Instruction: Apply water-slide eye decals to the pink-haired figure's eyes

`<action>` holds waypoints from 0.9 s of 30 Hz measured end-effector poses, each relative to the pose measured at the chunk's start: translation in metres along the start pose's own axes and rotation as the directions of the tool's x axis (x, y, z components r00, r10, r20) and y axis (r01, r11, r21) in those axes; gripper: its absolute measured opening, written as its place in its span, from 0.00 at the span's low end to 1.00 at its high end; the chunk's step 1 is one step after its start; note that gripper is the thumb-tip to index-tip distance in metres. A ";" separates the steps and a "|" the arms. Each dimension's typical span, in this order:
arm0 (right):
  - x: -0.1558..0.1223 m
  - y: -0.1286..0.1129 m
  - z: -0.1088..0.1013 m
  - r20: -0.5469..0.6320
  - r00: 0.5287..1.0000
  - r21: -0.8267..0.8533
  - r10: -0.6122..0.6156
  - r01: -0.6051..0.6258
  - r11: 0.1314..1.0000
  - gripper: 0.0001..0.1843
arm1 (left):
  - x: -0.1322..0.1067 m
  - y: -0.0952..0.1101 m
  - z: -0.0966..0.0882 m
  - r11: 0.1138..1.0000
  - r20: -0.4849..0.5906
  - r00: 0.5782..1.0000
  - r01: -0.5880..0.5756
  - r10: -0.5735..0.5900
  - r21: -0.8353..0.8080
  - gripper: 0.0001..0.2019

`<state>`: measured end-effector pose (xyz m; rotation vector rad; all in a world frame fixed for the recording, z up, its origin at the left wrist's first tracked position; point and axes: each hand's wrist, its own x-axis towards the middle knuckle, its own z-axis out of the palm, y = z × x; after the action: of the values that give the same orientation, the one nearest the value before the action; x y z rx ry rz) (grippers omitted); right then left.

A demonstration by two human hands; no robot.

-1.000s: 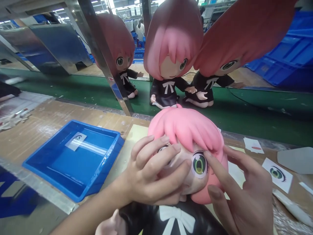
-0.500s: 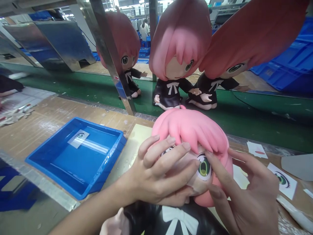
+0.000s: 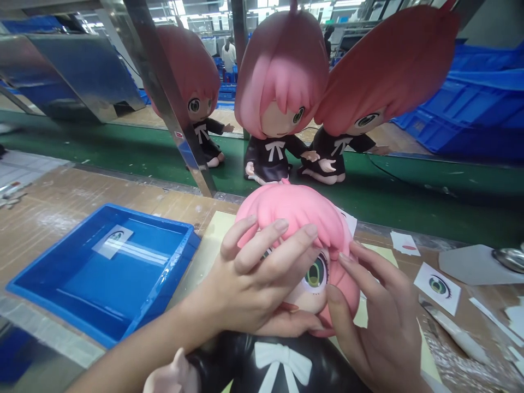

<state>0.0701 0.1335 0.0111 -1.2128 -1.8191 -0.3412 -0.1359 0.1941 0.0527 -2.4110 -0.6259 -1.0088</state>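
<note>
A large vinyl figurine (image 3: 286, 213) with pink hair, a black dress and a white bow (image 3: 283, 361) lies face up before me. My left hand (image 3: 262, 278) grips its face, spread fingers over one eye and the brow, thumb along the chin. That eye is mostly hidden behind these fingers. Beside the uncovered green eye (image 3: 315, 272), my right hand (image 3: 380, 316) has its fingers apart. Its fingertips rest against the side hair and its thumb touches the cheek by the eye; nothing shows between them.
At left stands a blue tray (image 3: 61, 311) with an eye decal sheet (image 3: 113, 242) in it. Another eye decal (image 3: 437, 288) and a white tube (image 3: 454, 333) lie at right. Several similar figurines (image 3: 282, 76) sit on the green conveyor (image 3: 393, 191) behind a metal post (image 3: 164, 98).
The right index fingertip has left the eye's upper edge and now lies on the side hair. The left hand keeps its grip on the face. The view has shifted slightly.
</note>
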 end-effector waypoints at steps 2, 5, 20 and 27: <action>0.000 0.000 0.000 -0.004 1.000 0.004 0.005 -0.005 1.000 0.19 | -0.001 0.000 -0.001 1.000 0.001 1.000 0.003 -0.003 0.005 0.26; 0.000 -0.001 0.000 -0.003 1.000 0.011 0.003 -0.003 1.000 0.19 | -0.003 0.000 -0.002 1.000 -0.016 1.000 -0.013 0.013 0.004 0.25; 0.000 -0.001 -0.001 0.009 1.000 0.036 0.019 -0.019 0.999 0.20 | 0.003 0.002 -0.002 0.998 0.056 0.998 0.017 -0.014 -0.052 0.29; 0.001 -0.002 -0.003 0.008 1.000 0.036 0.017 -0.017 0.999 0.18 | 0.002 -0.002 0.000 0.999 -0.001 0.999 -0.047 0.047 -0.019 0.29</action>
<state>0.0698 0.1317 0.0139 -1.2057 -1.8130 -0.2933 -0.1357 0.1960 0.0545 -2.4305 -0.5600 -1.0000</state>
